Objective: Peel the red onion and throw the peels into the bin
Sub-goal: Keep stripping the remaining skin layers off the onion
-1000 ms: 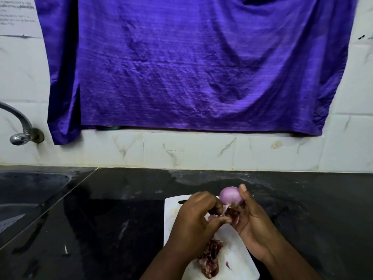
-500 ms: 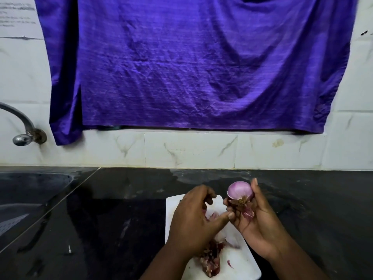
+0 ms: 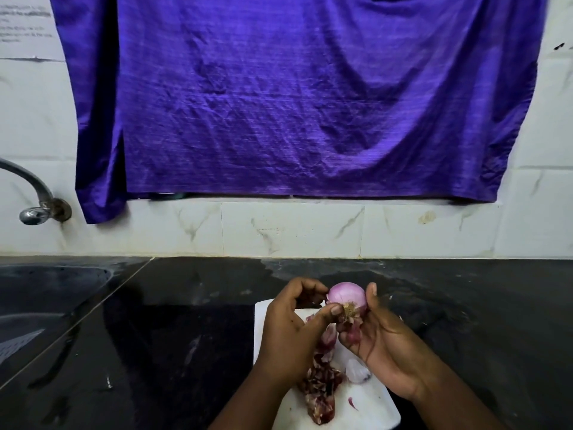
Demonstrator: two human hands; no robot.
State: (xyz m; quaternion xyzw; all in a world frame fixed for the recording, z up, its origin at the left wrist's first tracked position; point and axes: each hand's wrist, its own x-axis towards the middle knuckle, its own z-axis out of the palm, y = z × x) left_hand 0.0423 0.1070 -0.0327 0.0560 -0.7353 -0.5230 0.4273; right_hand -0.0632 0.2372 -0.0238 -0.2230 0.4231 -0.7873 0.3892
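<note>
A pale purple red onion [image 3: 344,295], partly peeled, is held above the white cutting board [image 3: 366,408], root end facing me. My right hand [image 3: 387,346] cups it from below and the right, thumb up along its side. My left hand [image 3: 291,333] pinches the skin at the onion's left side near the root with thumb and fingers. A loose flap of peel [image 3: 353,332] hangs under the onion. A heap of dark red peels [image 3: 321,386] lies on the board below my hands. No bin is in view.
The board sits on a black stone counter [image 3: 186,321]. A sink [image 3: 46,293] and a metal tap [image 3: 34,209] are at the left. A purple cloth [image 3: 294,97] hangs on the white tiled wall behind.
The onion rose slightly and turned so its root end faces me. My left hand came off the onion, then returned to pinch the skin beside the root.
</note>
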